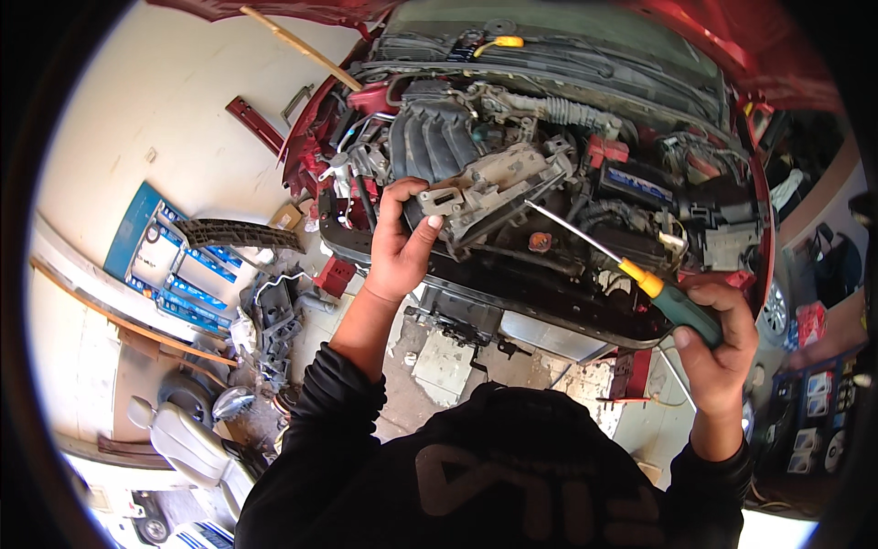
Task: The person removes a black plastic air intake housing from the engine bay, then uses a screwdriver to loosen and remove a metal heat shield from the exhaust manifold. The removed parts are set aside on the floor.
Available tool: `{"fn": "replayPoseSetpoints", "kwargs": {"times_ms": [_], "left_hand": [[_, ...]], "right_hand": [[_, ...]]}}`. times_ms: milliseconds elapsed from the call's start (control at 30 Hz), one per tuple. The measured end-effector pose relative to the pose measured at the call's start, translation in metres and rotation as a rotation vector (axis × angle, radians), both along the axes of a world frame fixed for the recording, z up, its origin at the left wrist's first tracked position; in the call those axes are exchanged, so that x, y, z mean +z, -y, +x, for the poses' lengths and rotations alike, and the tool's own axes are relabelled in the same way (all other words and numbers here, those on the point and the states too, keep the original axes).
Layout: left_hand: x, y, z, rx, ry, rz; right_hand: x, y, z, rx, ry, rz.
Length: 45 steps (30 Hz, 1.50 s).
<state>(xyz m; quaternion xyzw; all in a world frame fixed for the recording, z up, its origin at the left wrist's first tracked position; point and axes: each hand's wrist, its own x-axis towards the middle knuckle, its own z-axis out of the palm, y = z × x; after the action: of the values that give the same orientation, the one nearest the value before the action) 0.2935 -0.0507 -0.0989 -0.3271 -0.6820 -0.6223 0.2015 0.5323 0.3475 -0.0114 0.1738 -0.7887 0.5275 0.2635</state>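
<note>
My left hand (401, 249) grips the near left end of a dusty grey plastic housing (498, 194), thumb on top, and holds it tilted over the front of the engine bay. My right hand (721, 348) is closed round the handle of a screwdriver (681, 306), green with a yellow collar. Its long metal shaft points up and left, and the tip appears at the housing's right edge; I cannot tell whether it touches. Behind the housing lies the ribbed black intake manifold (430, 137). What lies under the housing is hidden.
A red hood (768, 41) stands raised above. To the right are the battery (640, 183) and a corrugated air hose (572, 112). The dark front crossmember (476, 285) runs nearest me. At left, a car seat (187, 444) and loose parts lie on the floor by a wall.
</note>
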Motion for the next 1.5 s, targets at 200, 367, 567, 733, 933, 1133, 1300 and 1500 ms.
{"fn": "replayPoseSetpoints", "kwargs": {"times_ms": [200,367,567,733,933,1133,1300,1500], "left_hand": [[-0.014,0.0,0.007,-0.155,0.129,0.164],[-0.017,0.0,-0.015,-0.139,-0.091,-0.008],[-0.004,0.005,-0.058,-0.151,-0.101,0.014],[0.002,0.011,-0.096,-0.338,0.004,-0.004],[-0.006,0.027,-0.118,-0.425,0.166,-0.105],[-0.007,0.046,-0.121,-0.328,-0.096,-0.458],[-0.019,0.032,-0.099,-0.342,-0.172,-0.474],[-0.027,0.029,-0.095,-0.377,-0.146,-0.457]], "right_hand": [[0.031,0.022,-0.019,0.067,-0.078,0.119],[0.04,0.03,-0.026,0.018,-0.057,0.168],[0.039,0.036,-0.018,-0.023,-0.018,0.123],[0.026,0.039,-0.007,-0.094,0.006,0.123],[0.006,0.045,0.008,-0.116,0.095,0.035],[-0.006,0.066,0.012,-0.167,0.141,0.007],[0.0,0.085,0.004,-0.149,0.09,0.063],[-0.004,0.116,0.002,-0.177,0.073,0.058]]}}
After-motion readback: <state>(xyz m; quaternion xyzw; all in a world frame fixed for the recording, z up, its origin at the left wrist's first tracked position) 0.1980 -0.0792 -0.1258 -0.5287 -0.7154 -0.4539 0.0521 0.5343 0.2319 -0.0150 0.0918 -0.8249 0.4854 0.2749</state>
